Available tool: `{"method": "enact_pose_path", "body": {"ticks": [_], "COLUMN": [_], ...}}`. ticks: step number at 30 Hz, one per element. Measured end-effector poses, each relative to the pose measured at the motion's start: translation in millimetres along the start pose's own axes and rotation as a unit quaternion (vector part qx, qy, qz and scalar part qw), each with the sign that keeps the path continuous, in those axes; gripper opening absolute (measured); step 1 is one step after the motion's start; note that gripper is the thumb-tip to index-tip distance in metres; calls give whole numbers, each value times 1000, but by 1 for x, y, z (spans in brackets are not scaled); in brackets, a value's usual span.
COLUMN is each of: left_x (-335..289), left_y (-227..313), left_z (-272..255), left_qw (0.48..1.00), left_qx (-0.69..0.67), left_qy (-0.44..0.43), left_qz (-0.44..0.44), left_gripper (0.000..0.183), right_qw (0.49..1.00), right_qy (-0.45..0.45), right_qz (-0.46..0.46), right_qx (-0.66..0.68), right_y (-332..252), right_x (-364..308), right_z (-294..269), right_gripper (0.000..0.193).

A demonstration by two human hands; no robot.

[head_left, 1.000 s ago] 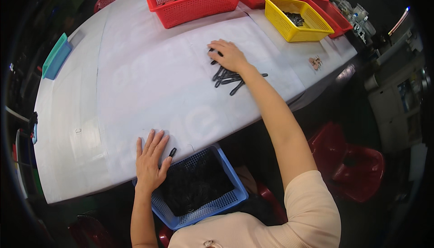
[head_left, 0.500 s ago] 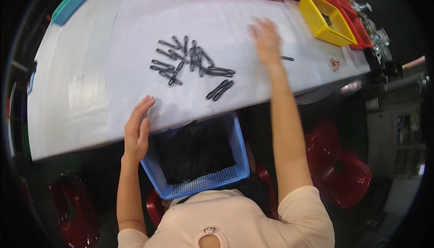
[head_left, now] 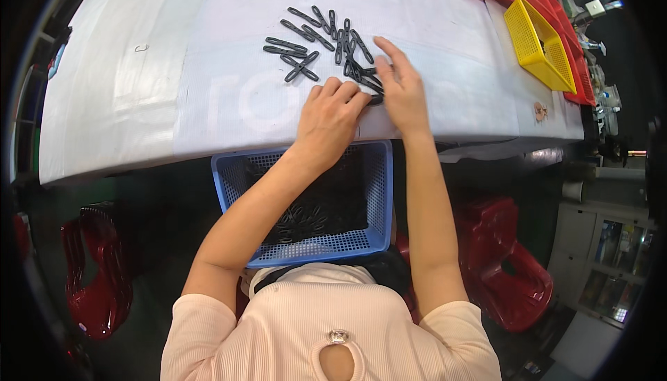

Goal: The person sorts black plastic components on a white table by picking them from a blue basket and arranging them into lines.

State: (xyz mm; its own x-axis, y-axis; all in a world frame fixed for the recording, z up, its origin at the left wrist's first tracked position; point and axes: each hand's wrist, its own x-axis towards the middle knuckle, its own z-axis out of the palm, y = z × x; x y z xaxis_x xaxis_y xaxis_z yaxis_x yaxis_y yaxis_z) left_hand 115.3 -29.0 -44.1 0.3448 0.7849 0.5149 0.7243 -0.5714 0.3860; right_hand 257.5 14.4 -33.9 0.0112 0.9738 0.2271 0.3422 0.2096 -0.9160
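We had both hands at the near edge of the white counter [head_left: 139,103], beside a loose scatter of black clips [head_left: 326,47]. Our left hand [head_left: 330,120] lay curled, knuckles up, its grip closing on one clip at the fingertips, though we could not tell for certain that it was pinched. Our right hand [head_left: 401,89] was spread flat over the near end of the pile, grip released, holding nothing. Below the counter edge, on our lap, sat the blue basket [head_left: 379,193], with more black clips heaped in its bottom. We judged the work part done: some clips were in the basket, most of the pile was left on the counter.
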Motion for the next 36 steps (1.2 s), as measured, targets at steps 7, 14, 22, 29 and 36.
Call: {"method": "enact_pose_path", "body": {"ticks": [7,14,22,29,36], "left_x": [-28,-38,-2,1,-10], "left_y": [-35,-28,-51,-57,-40], "left_z": [-52,-62,-51,-61,-65], "left_qw": [996,999,993,964,982], "left_qx": [69,-9,-5,-184,-111], "left_qy": [37,14,60,-12,-16], "left_qz": [-49,-49,-101,-190,-152], "left_gripper": [14,12,18,13,12], "right_qw": [972,914,989,958,895], "right_qy": [14,63,-31,-30,-11], "right_qz": [-112,-201,9,-44,-199], "right_qx": [-206,-347,-147,-282,-400], "right_y": [-5,-8,-22,-18,-16], "right_x": [-22,-19,-16,-15,-26], "right_z": [-25,13,-2,-18,-7], "right_gripper": [21,18,16,15,12]}}
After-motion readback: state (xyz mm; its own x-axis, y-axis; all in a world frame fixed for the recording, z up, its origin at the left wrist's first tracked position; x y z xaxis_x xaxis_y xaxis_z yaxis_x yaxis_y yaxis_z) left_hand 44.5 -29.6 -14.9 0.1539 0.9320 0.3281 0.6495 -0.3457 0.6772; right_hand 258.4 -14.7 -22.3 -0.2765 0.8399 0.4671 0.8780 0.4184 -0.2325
